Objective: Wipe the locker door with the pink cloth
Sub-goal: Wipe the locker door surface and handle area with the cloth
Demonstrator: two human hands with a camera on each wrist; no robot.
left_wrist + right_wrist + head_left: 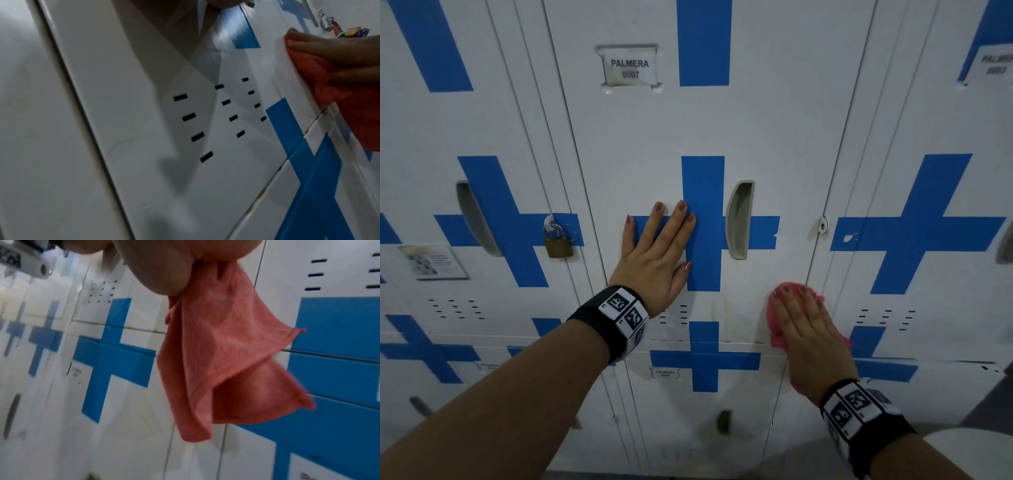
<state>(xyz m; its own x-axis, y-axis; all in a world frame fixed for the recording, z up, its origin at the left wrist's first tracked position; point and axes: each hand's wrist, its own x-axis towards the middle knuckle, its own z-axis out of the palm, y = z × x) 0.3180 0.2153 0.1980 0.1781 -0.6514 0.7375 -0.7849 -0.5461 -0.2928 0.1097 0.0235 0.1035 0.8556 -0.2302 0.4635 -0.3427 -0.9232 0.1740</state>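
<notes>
Fingers of my left hand [658,250] lie straight and flat against the white locker door [647,137], spread over the left arm of its blue tape cross [702,226], grasping nothing. At about three o'clock from that hand sits the grey recessed handle [738,219], just beside the cross's upright bar. My right hand [808,329] is at about five o'clock from the left one, near the door's lower right edge, its fingers extended and pressing the pink cloth [777,325] against the metal; the cloth shows around the fingertips and along the hand's left side. In the right wrist view the cloth [226,353] hangs loose in folds below my palm. The left wrist view shows the cloth [308,68] bunched under my fingers against the door's edge. A label holder [629,66] reading PALMERA sits at twelve o'clock, high on the door. At nine o'clock from my left hand, a brass padlock [558,241] hangs on the neighbouring locker. Vent slots [673,313] show just below my left wrist.
</notes>
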